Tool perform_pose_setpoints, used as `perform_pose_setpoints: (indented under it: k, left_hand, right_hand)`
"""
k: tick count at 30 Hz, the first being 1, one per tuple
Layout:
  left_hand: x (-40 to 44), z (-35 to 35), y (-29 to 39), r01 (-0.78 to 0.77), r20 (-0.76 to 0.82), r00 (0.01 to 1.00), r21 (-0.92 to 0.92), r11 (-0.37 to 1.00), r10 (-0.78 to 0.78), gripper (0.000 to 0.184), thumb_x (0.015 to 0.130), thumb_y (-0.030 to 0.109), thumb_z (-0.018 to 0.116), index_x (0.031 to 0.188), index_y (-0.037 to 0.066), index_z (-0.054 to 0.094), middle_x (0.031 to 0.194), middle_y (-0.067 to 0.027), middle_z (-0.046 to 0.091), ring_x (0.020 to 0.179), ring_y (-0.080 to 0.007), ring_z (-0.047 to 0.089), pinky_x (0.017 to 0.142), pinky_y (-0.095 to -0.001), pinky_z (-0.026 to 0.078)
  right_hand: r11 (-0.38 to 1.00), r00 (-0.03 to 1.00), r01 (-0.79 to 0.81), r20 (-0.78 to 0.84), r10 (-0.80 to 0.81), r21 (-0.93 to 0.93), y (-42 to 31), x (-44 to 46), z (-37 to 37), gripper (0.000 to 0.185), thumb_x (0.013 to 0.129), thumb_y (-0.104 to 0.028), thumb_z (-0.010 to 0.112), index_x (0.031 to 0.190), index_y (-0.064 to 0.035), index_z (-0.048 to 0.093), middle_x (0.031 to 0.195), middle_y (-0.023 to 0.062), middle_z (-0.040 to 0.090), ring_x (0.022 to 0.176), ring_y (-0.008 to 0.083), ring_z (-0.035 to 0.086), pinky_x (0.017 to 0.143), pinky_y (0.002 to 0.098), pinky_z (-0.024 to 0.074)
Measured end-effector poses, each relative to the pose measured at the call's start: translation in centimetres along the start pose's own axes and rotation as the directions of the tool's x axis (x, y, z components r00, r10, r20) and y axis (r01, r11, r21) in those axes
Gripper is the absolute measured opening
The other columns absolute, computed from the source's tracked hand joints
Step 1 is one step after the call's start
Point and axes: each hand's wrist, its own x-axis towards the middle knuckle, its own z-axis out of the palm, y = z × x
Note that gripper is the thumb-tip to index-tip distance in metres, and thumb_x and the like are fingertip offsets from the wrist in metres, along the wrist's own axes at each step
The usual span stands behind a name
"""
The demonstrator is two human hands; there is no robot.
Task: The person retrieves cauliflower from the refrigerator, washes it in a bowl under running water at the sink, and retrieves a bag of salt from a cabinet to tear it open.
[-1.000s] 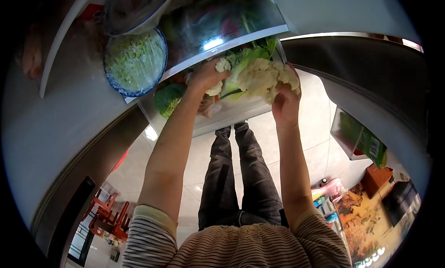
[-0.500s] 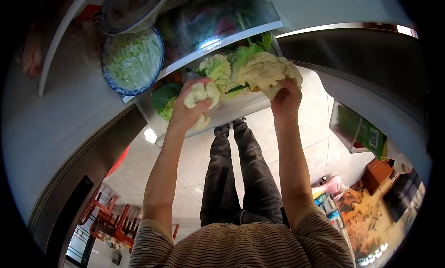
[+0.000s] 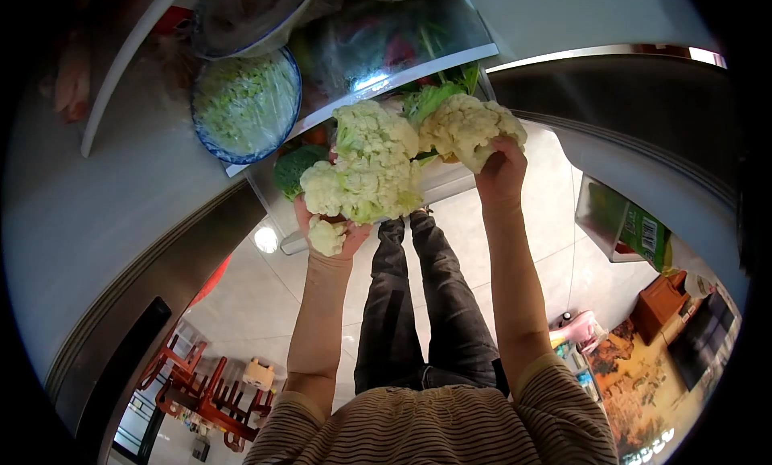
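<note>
My left hand (image 3: 351,241) is turned palm up under a large cauliflower (image 3: 374,155), its fingers curled round the near side. A small floret (image 3: 326,235) rests against the palm. My right hand (image 3: 502,174) grips another cauliflower (image 3: 468,127) by its lower right side, thumb and fingers closed on it. Both pieces are over the pulled-out fridge drawer (image 3: 450,185). Dark green broccoli (image 3: 299,167) lies in the drawer left of the large cauliflower. Green leaves (image 3: 426,102) show between the two pieces, and the cauliflower hides much of the drawer.
Above the drawer is a glass shelf with a white front edge (image 3: 418,81). A blue-rimmed bowl (image 3: 246,103) of chopped greens under plastic film stands at its left, beside another covered bowl (image 3: 249,19). Fridge doors flank me; the right one holds a green package (image 3: 643,230).
My left hand has drawn back toward me and turned palm up, bringing the large cauliflower up out of the drawer. My right hand stays nearly in place with its cauliflower.
</note>
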Motion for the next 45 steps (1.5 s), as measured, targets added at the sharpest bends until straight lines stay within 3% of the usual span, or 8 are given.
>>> perform_pose_setpoints:
  k: [3,8,17,23,28,32,36,45]
  left_hand:
    - [0.7,-3.5,1.1,0.196,0.425,0.889,-0.019,0.980,-0.170,0.059,0.080,0.053,0.045,0.125,0.015,0.048,0.127,-0.0039,0.050,0.097,-0.0194,0.058,0.047,-0.0284,0.048]
    - [0.0,1.9,-1.7,-0.095,-0.204,0.973,0.089,0.991,0.112,0.066,0.076,0.057,0.048,0.127,0.015,0.046,0.125,-0.0029,0.052,0.085,-0.0186,0.062,0.045,-0.0288,0.048]
    - [1.8,-1.9,0.0,0.220,0.415,0.901,-0.182,0.958,-0.127,0.066,0.077,0.056,0.048,0.128,0.013,0.046,0.127,-0.0064,0.050,0.114,-0.0236,0.049,0.068,-0.0361,0.053]
    - [3.5,1.9,2.2,-0.084,0.283,0.958,0.125,0.989,0.046,0.052,0.079,0.044,0.047,0.118,0.010,0.053,0.123,-0.0082,0.053,0.113,-0.0265,0.050,0.096,-0.0424,0.040]
    - [7.5,6.2,3.3,0.031,0.395,0.915,0.133,0.991,-0.082,0.041,0.077,0.038,0.049,0.105,0.009,0.057,0.103,-0.0090,0.061,0.083,-0.0202,0.060,0.041,-0.0277,0.046]
    - [10.7,6.3,4.3,-0.158,0.111,0.987,0.549,0.821,0.116,0.038,0.077,0.031,0.055,0.103,0.004,0.056,0.097,-0.0083,0.061,0.082,-0.0186,0.060,0.044,-0.0285,0.046]
    - [11.4,9.3,1.9,-0.543,0.175,0.830,0.476,0.692,0.530,0.037,0.081,0.022,0.055,0.111,0.000,0.051,0.105,-0.0109,0.058,0.094,-0.0221,0.058,0.082,-0.0333,0.047]
    - [13.8,9.7,-1.1,-0.709,0.260,0.326,0.703,0.053,0.909,0.058,0.081,0.026,0.062,0.124,-0.002,0.035,0.104,-0.0157,0.057,0.087,-0.0243,0.058,0.078,-0.0356,0.045]
  right_hand:
    - [1.000,1.000,-0.021,0.016,0.021,-0.012,0.0,0.2,-0.1,0.053,0.070,-0.008,0.050,0.121,0.0030,0.043,0.117,0.0147,0.051,0.112,0.0289,0.048,0.098,0.0408,0.0393]
    - [0.998,0.998,-0.060,0.023,0.061,-0.016,0.2,0.6,-0.7,0.053,0.070,-0.008,0.050,0.122,0.0017,0.043,0.119,0.0146,0.050,0.114,0.0292,0.047,0.099,0.0412,0.0384]
    - [0.995,0.996,-0.078,-0.041,0.081,0.065,0.1,0.7,-0.3,0.045,0.070,-0.001,0.048,0.115,0.0017,0.049,0.110,0.0127,0.055,0.104,0.0257,0.053,0.091,0.0366,0.0440]
    - [0.994,0.998,-0.065,-0.007,0.065,0.085,0.1,0.6,-0.4,0.046,0.070,0.000,0.047,0.117,0.0017,0.046,0.111,0.0128,0.054,0.105,0.0261,0.052,0.092,0.0370,0.0435]
    - [0.990,0.997,-0.071,0.029,0.068,0.123,0.1,0.9,-0.8,0.050,0.070,0.002,0.045,0.120,0.0004,0.045,0.113,0.0131,0.053,0.107,0.0271,0.051,0.094,0.0382,0.0422]
    - [0.995,0.998,-0.068,0.021,0.067,0.074,0.1,0.7,-0.7,0.055,0.069,-0.001,0.047,0.124,-0.0012,0.043,0.119,0.0143,0.050,0.114,0.0296,0.047,0.099,0.0428,0.0388]
    - [0.987,0.997,-0.066,0.043,0.061,0.144,0.1,0.8,-0.6,0.053,0.069,0.004,0.046,0.121,-0.0006,0.045,0.114,0.0131,0.053,0.109,0.0273,0.050,0.096,0.0384,0.0409]
    - [0.998,0.999,-0.040,0.024,0.039,0.039,0.4,1.0,-1.5,0.058,0.070,-0.003,0.048,0.127,-0.0026,0.041,0.121,0.0132,0.049,0.115,0.0291,0.046,0.099,0.0430,0.0390]
